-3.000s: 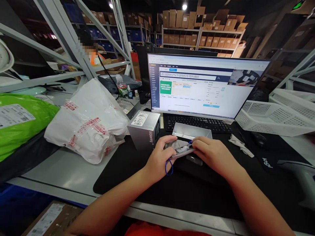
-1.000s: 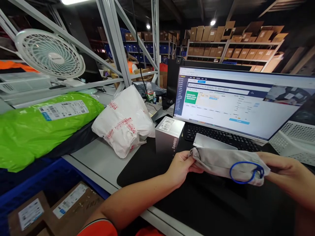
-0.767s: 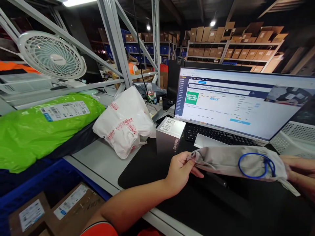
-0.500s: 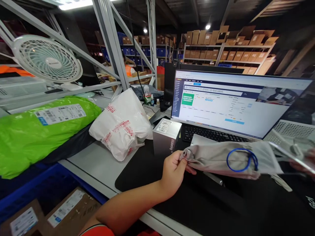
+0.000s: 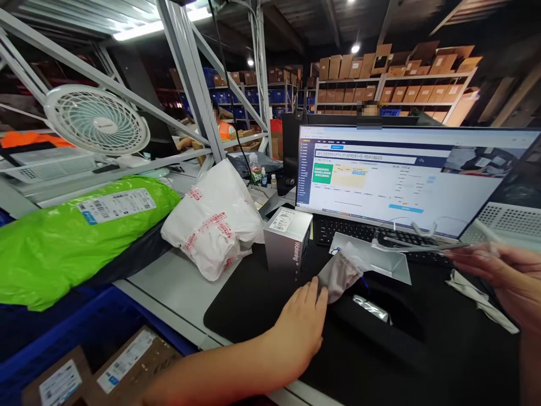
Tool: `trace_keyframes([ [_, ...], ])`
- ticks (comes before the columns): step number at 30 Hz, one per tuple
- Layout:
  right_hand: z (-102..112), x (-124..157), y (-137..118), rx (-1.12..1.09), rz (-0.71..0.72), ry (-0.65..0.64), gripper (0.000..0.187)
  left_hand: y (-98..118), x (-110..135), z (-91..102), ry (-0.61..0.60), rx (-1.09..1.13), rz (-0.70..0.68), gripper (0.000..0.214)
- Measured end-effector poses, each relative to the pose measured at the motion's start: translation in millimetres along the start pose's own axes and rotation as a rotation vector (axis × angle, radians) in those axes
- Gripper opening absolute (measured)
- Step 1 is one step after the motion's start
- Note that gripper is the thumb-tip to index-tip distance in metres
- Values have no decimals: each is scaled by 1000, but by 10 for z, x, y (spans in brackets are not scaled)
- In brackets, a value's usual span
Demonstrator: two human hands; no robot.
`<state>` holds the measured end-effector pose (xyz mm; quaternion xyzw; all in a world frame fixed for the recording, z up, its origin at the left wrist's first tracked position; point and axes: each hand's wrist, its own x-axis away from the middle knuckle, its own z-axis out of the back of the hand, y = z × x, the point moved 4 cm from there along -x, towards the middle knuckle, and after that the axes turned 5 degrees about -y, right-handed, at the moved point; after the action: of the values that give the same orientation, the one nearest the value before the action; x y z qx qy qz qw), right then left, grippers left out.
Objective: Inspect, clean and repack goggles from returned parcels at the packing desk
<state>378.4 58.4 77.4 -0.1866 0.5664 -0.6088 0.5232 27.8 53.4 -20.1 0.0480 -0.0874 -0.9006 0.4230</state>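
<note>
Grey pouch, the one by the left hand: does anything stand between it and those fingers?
Nothing visible does. The left hand is right at the near end of the grey pouch; the silver tray lies beyond it, not between.

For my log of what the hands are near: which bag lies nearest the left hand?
The small grey pouch, right by the left hand; the white bag and green bag lie farther off.

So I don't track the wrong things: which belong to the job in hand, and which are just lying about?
Likely in the job:
thin clear-framed item, held in the right hand
grey pouch, at the left hand
perhaps the silver tray

Seemingly just lying about:
white bag
green parcel
fan
</note>
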Motion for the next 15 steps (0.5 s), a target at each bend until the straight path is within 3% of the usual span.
trace_keyframes([
  [4, -259, 141, -231, -120, -81, -56, 34, 113, -8, 327, 191, 342, -148, 100],
  [7, -358, 225, -322, -200, -75, -13, 32, 127, -239, 500, 329, 870, -188, 101],
  [9, -385, 267, -335, -247, -56, 48, 30, 135, -486, 550, 350, 1280, -209, 97],
  [11, -414, 286, -331, -252, -24, 63, 29, 172, -732, 601, 312, 1552, -238, 77],
  [13, -449, 277, -326, -256, 33, 34, 31, 206, -913, 681, 313, 1670, -259, 47],
  [15, -492, 246, -308, -282, 72, -22, 34, 223, -1016, 759, 350, 1758, -289, 32],
])
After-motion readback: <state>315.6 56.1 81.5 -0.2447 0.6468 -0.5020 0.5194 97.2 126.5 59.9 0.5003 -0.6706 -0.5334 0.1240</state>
